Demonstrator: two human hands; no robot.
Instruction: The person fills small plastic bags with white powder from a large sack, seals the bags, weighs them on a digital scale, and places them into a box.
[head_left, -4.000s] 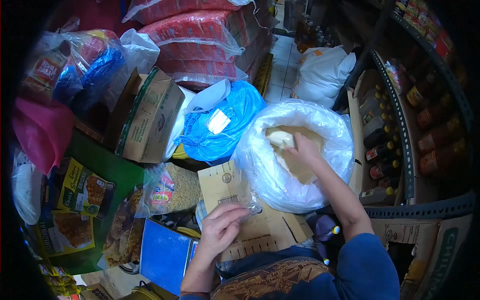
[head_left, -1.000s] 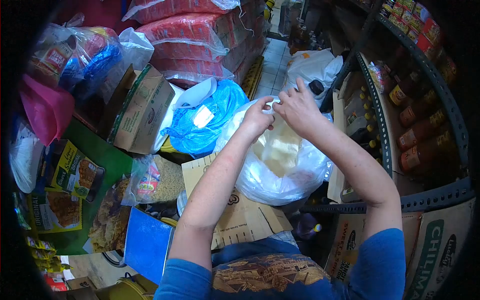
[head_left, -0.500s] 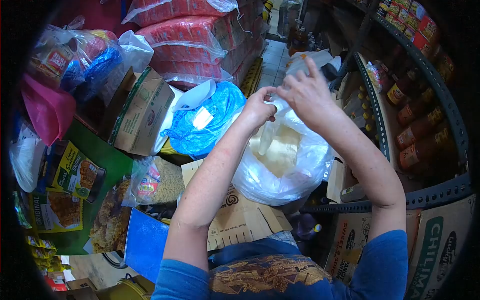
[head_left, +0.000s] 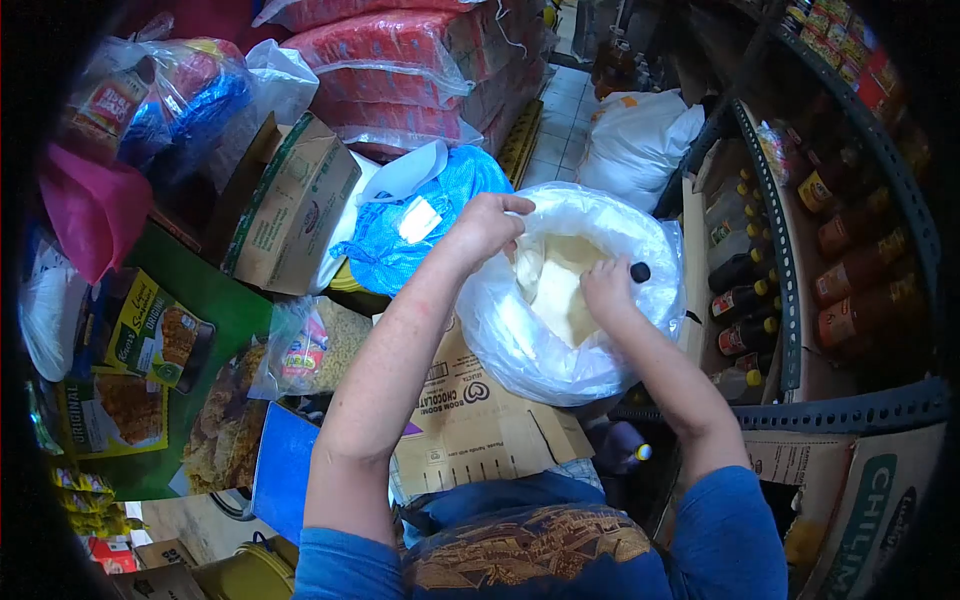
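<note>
Large sack: a plastic-lined sack [head_left: 540,375] stands in front of the person, its mouth wide and the liner folded outward around the rim.
Sack's contents: pale, fine-looking powder [head_left: 562,248], lying below the rim.
Right hand: the right hand [head_left: 605,288] is over the sack's mouth, right of the middle, fingers closed around a dark-ended handle [head_left: 640,272]; the handle's other end is hard to tell from the pale contents.
Left hand: the left hand [head_left: 490,230] is at the sack's left rim, fingers bent, with whitish plastic [head_left: 527,268] just beneath; whether it pinches that plastic cannot be told.
Blue bag: a blue woven bag [head_left: 390,262] sits beyond the left forearm, its contents hidden.
Clear bag: a clear bag [head_left: 345,340] holds small yellowish pieces.
Carton: a brown carton [head_left: 300,220] has its flaps open; its inside is too dark to read.
Shelf: bottles [head_left: 845,320] of reddish-brown liquid stand at right.
</note>
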